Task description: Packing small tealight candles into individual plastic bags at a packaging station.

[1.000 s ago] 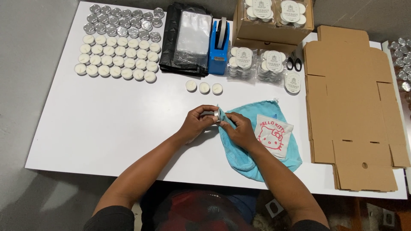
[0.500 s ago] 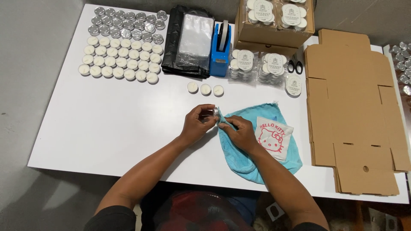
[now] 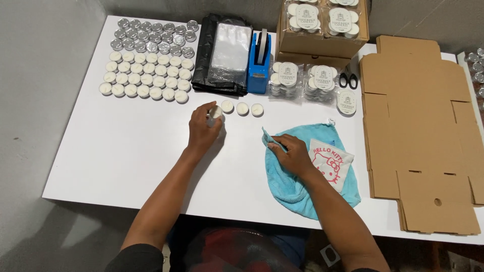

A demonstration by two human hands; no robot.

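Left hand point(image 3: 204, 128) is pinched on a small white candle point(image 3: 216, 112) right at the left end of the row of 3 candles point(image 3: 242, 108) (so it's way nearer), right hand point(image 3: 290, 153) gripping the blue cloth point(image 3: 297, 189) on the surface point(image 3: 126, 151).

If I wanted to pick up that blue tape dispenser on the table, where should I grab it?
Probably by its two long flat sides, coming straight down from above. The blue tape dispenser stands upright and narrow, with the grey tape roll on top at the far end, so grip lower, around the middle of the body. The plastic bags crowd its left side, leaving little finger room there.
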